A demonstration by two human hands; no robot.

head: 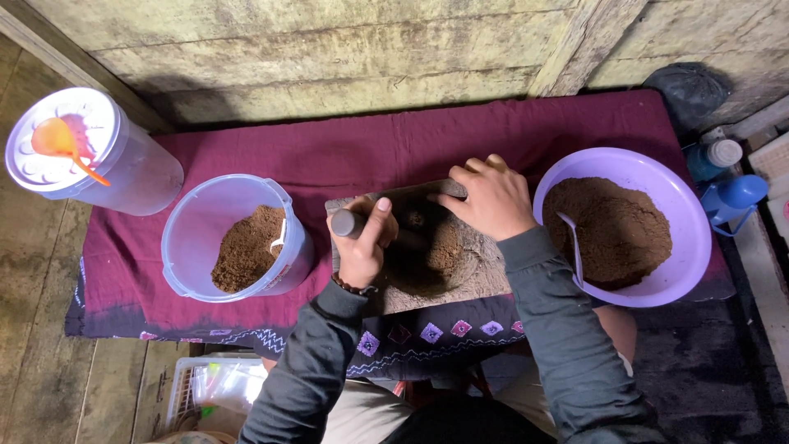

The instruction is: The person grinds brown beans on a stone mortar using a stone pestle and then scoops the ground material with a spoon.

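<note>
While the left hand [359, 247] is wrapped around a dark, round-ended pestle [349, 223], its fingers clamped on the handle and the thumb lying along the top, the right hand [486, 197] rests flat on the far edge of the grey stone slab [485, 267], fingers together and bent over the rim, holding nothing. A patch of brown powder [436, 255] lies on the slab between the two hands, just beside the pestle's working end, which is partly hidden by the left hand.

Left of the slab stands a pale blue tub [197, 238] with a heap of brown powder and a small white scoop inside. Further left of the slab, well apart, is a clear lidded jar [131, 177] with an orange spoon [62, 141] lying on its lid. Right of the slab, just beside it, sits a lilac bowl [666, 177] filled with more brown powder and a pale spoon [571, 242] leaning in it. Beyond the bowl, two blue bottles [723, 177] stand by the wall. Everything rests on a maroon cloth [329, 152] spread beneath the slab over a wooden floor [41, 345].
</note>
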